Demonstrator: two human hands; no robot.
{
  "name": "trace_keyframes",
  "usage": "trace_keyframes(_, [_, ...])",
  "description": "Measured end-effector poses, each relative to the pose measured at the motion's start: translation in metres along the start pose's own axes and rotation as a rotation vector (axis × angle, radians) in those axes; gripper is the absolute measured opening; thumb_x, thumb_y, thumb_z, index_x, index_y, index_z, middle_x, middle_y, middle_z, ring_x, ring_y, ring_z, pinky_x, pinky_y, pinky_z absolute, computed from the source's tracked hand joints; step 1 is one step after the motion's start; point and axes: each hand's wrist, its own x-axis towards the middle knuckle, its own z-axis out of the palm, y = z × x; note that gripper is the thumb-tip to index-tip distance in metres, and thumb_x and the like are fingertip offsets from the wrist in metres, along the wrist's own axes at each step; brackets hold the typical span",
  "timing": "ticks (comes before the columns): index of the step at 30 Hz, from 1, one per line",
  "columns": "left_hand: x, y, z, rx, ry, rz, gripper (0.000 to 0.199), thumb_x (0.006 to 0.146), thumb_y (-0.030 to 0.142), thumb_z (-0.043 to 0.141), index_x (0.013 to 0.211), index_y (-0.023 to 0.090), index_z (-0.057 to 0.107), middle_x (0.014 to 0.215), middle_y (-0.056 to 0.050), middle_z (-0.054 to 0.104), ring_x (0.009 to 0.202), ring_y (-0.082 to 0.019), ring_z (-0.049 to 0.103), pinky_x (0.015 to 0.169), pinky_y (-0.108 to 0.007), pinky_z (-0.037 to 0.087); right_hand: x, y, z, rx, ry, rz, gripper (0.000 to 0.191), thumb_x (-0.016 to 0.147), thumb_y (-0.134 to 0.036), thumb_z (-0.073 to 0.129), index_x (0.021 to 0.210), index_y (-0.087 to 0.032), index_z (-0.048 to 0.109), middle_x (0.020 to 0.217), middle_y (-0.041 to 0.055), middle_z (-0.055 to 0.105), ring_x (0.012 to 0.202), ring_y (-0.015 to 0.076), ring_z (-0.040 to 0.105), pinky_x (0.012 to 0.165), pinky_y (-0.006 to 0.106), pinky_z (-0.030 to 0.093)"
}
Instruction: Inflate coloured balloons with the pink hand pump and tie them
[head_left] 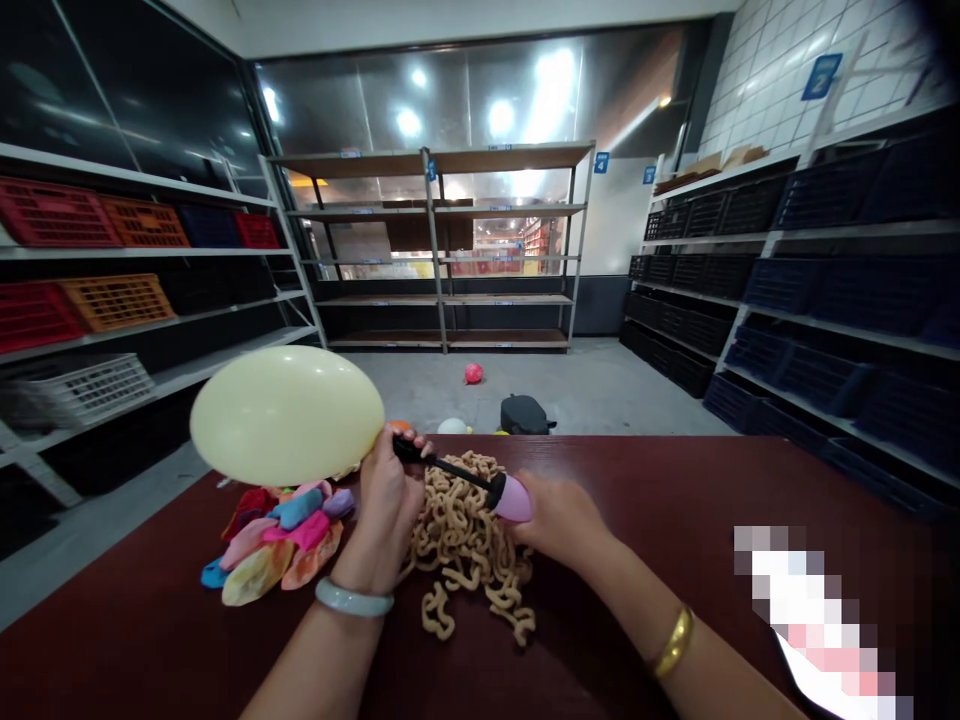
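A large pale yellow balloon (287,415), blown up, sits at the left with its neck at my left hand (390,485). The fingers of that hand are closed around the black end of a hand balloon pump (461,472), where balloon and pump meet; the neck itself is hidden. My right hand (559,515) is wrapped around the pump's pink body, and a black rod shows between the two hands. Below the pump lies a heap of tan, curled, rope-like pieces (465,545). Limp balloons (281,540) in several colours are piled left of my left wrist.
The dark red table (637,620) carries a blurred-out flat item (825,620) at the right. Beyond it, a pink ball-like thing (473,374) and a dark bag (525,414) are on the floor. Shelves with crates (120,300) line the sides; a shelf rack (435,250) stands behind.
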Motion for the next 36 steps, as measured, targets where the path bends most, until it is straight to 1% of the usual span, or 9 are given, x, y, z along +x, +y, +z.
trace_keyframes(3, [0.011,0.014,-0.005,-0.024,0.033,0.025,0.022,0.074,0.023,0.069,0.069,0.017,0.048,0.061,0.003,0.049,0.055,-0.010,0.050,0.048,-0.021,0.038,0.000,0.004,-0.002,-0.019,-0.007,-0.008,0.034,0.074,-0.048,0.061,0.100,-0.027,0.058,0.087,0.0026,0.071,0.077,0.0237,0.066,0.058,0.028,0.034])
trace_keyframes(6, [0.011,0.013,-0.005,-0.038,0.035,0.034,0.024,0.075,0.026,0.070,0.069,0.016,0.049,0.062,0.002,0.050,0.056,-0.010,0.050,0.048,-0.021,0.038,0.000,0.009,-0.005,-0.037,-0.015,0.005,0.034,0.074,-0.049,0.061,0.100,-0.027,0.058,0.086,0.0029,0.071,0.076,0.0236,0.066,0.058,0.028,0.034])
trace_keyframes(9, [0.003,0.001,0.001,-0.045,-0.014,0.032,0.026,0.075,0.030,0.072,0.071,0.016,0.050,0.064,0.002,0.050,0.058,-0.010,0.051,0.051,-0.022,0.041,0.000,0.012,-0.008,-0.053,-0.003,0.014,0.037,0.076,-0.054,0.059,0.099,-0.025,0.059,0.085,0.0044,0.070,0.075,0.0239,0.066,0.058,0.028,0.034])
trace_keyframes(13, [-0.022,-0.023,0.014,-0.042,-0.096,-0.040,0.025,0.074,0.028,0.074,0.073,0.016,0.052,0.068,0.001,0.051,0.062,-0.011,0.052,0.057,-0.023,0.044,-0.003,0.009,-0.010,-0.040,0.041,0.014,0.036,0.077,-0.054,0.059,0.099,-0.026,0.058,0.086,0.0041,0.070,0.076,0.0242,0.066,0.058,0.028,0.034])
trace_keyframes(18, [-0.056,-0.047,0.029,0.000,-0.107,-0.148,0.022,0.075,0.030,0.072,0.076,0.017,0.054,0.070,0.000,0.052,0.063,-0.012,0.052,0.061,-0.026,0.047,-0.005,0.001,-0.011,-0.026,0.058,0.016,0.038,0.077,-0.052,0.059,0.104,-0.025,0.057,0.084,0.0037,0.070,0.074,0.0237,0.066,0.056,0.028,0.032])
trace_keyframes(23, [-0.066,-0.054,0.032,0.001,-0.088,-0.129,0.023,0.075,0.029,0.072,0.074,0.017,0.052,0.069,0.001,0.052,0.061,-0.011,0.051,0.062,-0.026,0.046,-0.006,-0.003,-0.009,-0.024,0.065,0.014,0.035,0.078,-0.053,0.057,0.099,-0.025,0.057,0.084,0.0033,0.070,0.073,0.0232,0.066,0.056,0.028,0.033])
trace_keyframes(29, [-0.050,-0.043,0.025,0.047,-0.053,-0.099,0.025,0.074,0.029,0.072,0.072,0.017,0.051,0.066,0.001,0.052,0.059,-0.012,0.052,0.055,-0.025,0.043,-0.003,-0.006,-0.004,0.024,0.036,0.020,0.038,0.079,-0.054,0.056,0.106,-0.027,0.056,0.088,0.0031,0.071,0.076,0.0237,0.067,0.057,0.028,0.033])
trace_keyframes(33, [-0.023,-0.016,0.014,0.014,-0.057,-0.060,0.021,0.074,0.024,0.070,0.072,0.016,0.051,0.066,0.000,0.053,0.061,-0.012,0.053,0.054,-0.024,0.043,-0.001,-0.001,-0.006,0.013,-0.005,0.016,0.042,0.077,-0.057,0.057,0.106,-0.027,0.058,0.088,0.0038,0.071,0.077,0.0245,0.067,0.057,0.028,0.033])
trace_keyframes(36, [-0.003,0.008,0.005,-0.020,0.004,-0.023,0.018,0.078,0.021,0.065,0.071,0.016,0.050,0.064,0.001,0.051,0.058,-0.012,0.052,0.051,-0.024,0.042,0.000,0.005,-0.010,0.007,-0.018,-0.008,0.041,0.075,-0.053,0.061,0.107,-0.028,0.059,0.090,0.0032,0.071,0.079,0.0240,0.067,0.058,0.028,0.033])
